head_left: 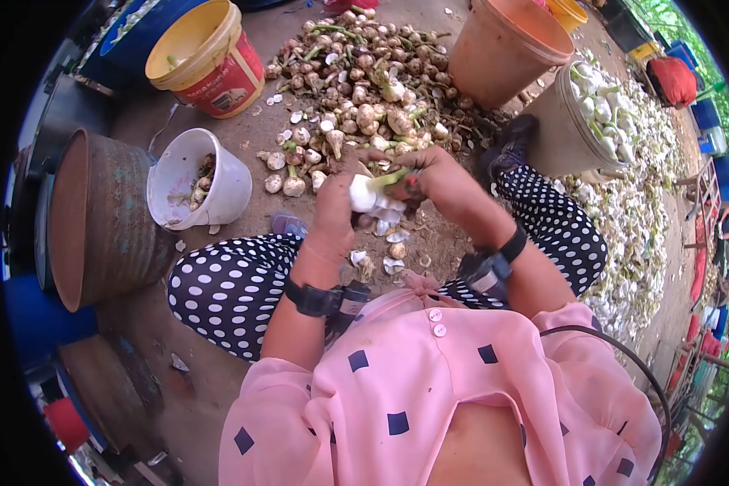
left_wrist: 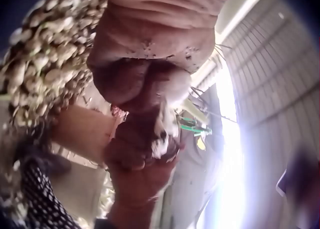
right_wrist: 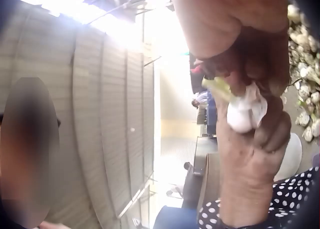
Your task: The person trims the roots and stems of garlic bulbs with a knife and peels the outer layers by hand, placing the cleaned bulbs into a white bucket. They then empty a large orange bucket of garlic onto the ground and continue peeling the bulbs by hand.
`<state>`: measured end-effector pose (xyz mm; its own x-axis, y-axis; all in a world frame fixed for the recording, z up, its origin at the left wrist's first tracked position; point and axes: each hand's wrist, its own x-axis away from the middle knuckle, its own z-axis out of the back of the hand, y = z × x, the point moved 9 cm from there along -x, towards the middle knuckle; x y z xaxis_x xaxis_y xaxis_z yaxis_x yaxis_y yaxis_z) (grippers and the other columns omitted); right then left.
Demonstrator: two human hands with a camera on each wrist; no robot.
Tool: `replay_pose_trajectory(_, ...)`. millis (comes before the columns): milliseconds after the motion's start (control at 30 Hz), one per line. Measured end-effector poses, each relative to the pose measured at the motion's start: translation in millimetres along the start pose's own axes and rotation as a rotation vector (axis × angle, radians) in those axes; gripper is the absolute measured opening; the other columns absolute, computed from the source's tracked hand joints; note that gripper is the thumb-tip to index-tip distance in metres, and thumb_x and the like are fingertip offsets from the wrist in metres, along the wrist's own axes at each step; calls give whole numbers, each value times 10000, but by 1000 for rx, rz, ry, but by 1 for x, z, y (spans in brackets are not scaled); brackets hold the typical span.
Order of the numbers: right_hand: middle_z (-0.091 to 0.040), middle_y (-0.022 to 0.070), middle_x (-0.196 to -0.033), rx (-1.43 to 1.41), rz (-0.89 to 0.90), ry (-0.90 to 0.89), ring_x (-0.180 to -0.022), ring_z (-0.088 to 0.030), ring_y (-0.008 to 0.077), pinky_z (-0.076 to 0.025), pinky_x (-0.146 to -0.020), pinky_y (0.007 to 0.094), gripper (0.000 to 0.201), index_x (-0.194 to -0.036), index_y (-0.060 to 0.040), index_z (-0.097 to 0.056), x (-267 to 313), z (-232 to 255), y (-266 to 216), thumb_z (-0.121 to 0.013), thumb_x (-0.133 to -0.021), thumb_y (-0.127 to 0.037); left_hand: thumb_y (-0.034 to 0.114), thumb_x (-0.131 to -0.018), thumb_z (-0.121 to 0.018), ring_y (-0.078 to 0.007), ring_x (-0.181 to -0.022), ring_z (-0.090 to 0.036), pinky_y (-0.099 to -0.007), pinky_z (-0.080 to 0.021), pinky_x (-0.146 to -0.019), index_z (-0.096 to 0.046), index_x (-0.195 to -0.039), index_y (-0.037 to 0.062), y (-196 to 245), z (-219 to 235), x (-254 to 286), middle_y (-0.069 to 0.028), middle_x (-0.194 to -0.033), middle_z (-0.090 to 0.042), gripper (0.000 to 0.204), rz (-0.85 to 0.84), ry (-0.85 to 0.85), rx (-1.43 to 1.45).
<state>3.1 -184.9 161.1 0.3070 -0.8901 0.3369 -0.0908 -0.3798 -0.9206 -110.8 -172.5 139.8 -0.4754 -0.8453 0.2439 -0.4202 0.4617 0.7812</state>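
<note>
A white garlic bulb (head_left: pixel 363 194) with a green stem (head_left: pixel 391 177) is held between the two hands, above the ground in front of the person. The left hand (head_left: pixel 334 204) grips the bulb, its fingers curled around the lower side in the right wrist view. My right hand (head_left: pixel 445 185) is curled at the stem end; a small red thing (head_left: pixel 411 185) shows among its fingers, and I cannot tell what it is. Loose white skin (right_wrist: pixel 257 105) hangs from the bulb. Just beyond the hands lies a heap of unpeeled garlic (head_left: pixel 364 73). Pieces of skin (head_left: pixel 397 236) lie below.
At the right, a pale bucket (head_left: pixel 563 121) holds cleaned white garlic, beside a wide spread of white garlic (head_left: pixel 640 243). An orange bucket (head_left: pixel 502 61) stands behind. To the left are a white bucket (head_left: pixel 233 190), a yellow-and-red bucket (head_left: pixel 231 77) and a rusty drum (head_left: pixel 109 219).
</note>
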Motion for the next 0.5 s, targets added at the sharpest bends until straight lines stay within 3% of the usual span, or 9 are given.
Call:
replay_pose_trajectory(33, -669, 43, -792, -103, -69, -101, -579, -581, 100, -474, -479, 247, 229, -1016, 5, -679, 1, 0, 4, -652, -788, -8, 500, -967, -373, -111, -657, -619, -210, -481, -486, -531, -1172, 23, -10, -21, 2, -90, -950, -634, 542, 177, -276, 207)
replay_pose_trajectory(100, -666, 50, -884, -270, 59, -192, -606, -603, 124, -513, -516, 257, 169, -963, 3, -677, -7, -4, 11, -667, -799, -39, 559, -957, -317, -82, -597, -597, -176, -437, -426, -540, -1176, 59, -19, -29, -1, -78, -912, -644, 590, 278, -364, 252)
replay_pose_trajectory(167, -650, 45, -923, -308, -138, 127, -641, -607, 124, -520, -556, 254, 131, -927, -2, -665, -4, 19, 40, -672, -814, -67, 574, -954, -301, -65, -597, -579, -165, -404, -423, -540, -1189, 91, -14, 10, -13, -59, -925, -648, 588, 121, 60, -246)
replay_pose_trajectory(200, -646, 39, -877, -303, -133, 165, -685, -614, 133, -519, -592, 265, 113, -929, -10, -656, -7, 25, 48, -656, -830, -65, 483, -972, -382, -53, -616, -557, -159, -360, -425, -539, -1200, 114, -19, 36, -18, -18, -922, -632, 461, 100, 214, -321)
replay_pose_trajectory(333, -652, 42, -849, -183, 88, 357, -733, -625, 145, -513, -650, 290, 93, -895, 7, -655, -7, 42, 49, -655, -820, -47, 244, -917, -596, -50, -627, -510, -178, -344, -447, -509, -1229, 67, -11, 41, -1, -22, -958, -576, 369, -245, 171, -307)
replay_pose_trajectory(367, -652, 42, -849, -188, 84, 356, -733, -625, 145, -513, -650, 290, 93, -895, 7, -655, -9, 38, 52, -655, -820, -47, 244, -917, -596, -50, -627, -510, -178, -344, -447, -509, -1229, 67, -16, 39, -5, -22, -958, -576, 369, -239, 173, -309)
replay_pose_trajectory(433, -655, 22, -804, 636, 676, 477, -709, -612, 125, -496, -656, 285, 122, -911, 4, -666, 13, 16, -2, -668, -798, -40, 169, -874, -651, -43, -648, -512, -175, -343, -456, -599, -1112, 51, 16, 9, 8, -20, -961, -585, 271, -785, 209, -954)
replay_pose_trajectory(467, -660, 17, -784, 801, 685, 495, -711, -617, 124, -489, -650, 283, 124, -913, -16, -674, 19, 5, -6, -665, -792, -39, 67, -837, -650, -94, -731, -563, -225, -476, -613, -672, -948, 44, 29, -1, 16, -14, -895, -619, 115, -753, 323, -1044)
replay_pose_trajectory(500, -660, 17, -784, 799, 682, 495, -711, -617, 124, -489, -650, 283, 124, -913, -16, -674, 20, 6, -7, -665, -792, -39, 67, -837, -650, -94, -731, -563, -225, -476, -613, -672, -948, 44, 28, 1, 17, -14, -895, -619, 115, -750, 323, -1045)
